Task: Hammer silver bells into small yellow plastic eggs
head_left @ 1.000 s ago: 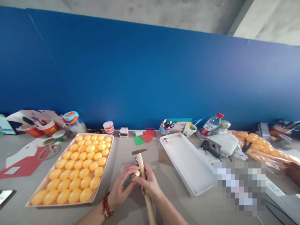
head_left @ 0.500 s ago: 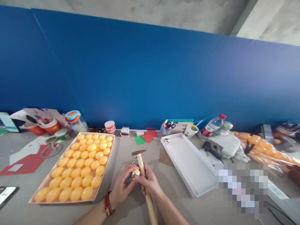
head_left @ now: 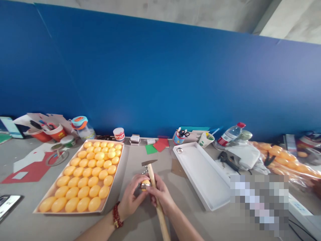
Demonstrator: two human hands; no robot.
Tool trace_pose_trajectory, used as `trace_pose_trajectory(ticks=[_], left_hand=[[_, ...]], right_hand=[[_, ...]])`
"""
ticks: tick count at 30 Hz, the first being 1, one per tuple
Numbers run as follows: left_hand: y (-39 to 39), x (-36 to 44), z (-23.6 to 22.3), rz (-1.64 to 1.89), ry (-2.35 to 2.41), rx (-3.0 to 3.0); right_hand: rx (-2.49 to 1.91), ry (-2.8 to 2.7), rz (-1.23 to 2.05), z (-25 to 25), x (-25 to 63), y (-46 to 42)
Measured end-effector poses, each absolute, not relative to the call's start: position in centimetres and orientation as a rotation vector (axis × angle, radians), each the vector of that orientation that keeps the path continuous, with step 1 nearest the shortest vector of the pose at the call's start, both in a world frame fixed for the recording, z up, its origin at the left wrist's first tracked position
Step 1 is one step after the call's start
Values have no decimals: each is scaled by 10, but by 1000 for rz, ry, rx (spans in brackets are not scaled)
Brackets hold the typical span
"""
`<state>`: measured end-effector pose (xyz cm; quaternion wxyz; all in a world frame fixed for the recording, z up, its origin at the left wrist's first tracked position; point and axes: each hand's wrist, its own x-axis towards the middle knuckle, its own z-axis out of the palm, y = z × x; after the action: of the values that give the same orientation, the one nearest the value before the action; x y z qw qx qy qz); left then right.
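Observation:
Between my two hands is an orange ball (head_left: 145, 182) with a shiny metal band or fitting across it. The fingers of my left hand (head_left: 128, 195) are closed around the ball's left side. My right hand (head_left: 162, 196) is wrapped round the wooden handle of a hammer (head_left: 162, 222), and its thumb reaches toward the ball. The dark hammer head points away from me, beyond my hands. Several small shiny metal pieces (head_left: 145, 170) lie on the table just past my fingers, partly hidden by them.
To the left, a shallow box (head_left: 72, 214) holds rows of orange balls. At right is a white tray (head_left: 205, 180) with one round metal piece (head_left: 179, 150) in its far corner. Farther right are a bottle (head_left: 228, 135) and bagged orange balls (head_left: 283, 155). A blue partition (head_left: 160, 77) stands behind.
The view has shifted slightly, so the table items sit a little to the right. My hands, the ball and the hammer keep nearly the same pose.

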<state>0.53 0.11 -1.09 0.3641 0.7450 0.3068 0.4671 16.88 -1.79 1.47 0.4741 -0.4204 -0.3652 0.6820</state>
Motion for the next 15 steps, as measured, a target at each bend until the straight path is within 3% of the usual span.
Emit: trace_pose_trajectory(ticks=[15], left_hand=[[1,5,-11,1165,805,1891]], right_hand=[[-1015,-836,1694,12,170,-16]])
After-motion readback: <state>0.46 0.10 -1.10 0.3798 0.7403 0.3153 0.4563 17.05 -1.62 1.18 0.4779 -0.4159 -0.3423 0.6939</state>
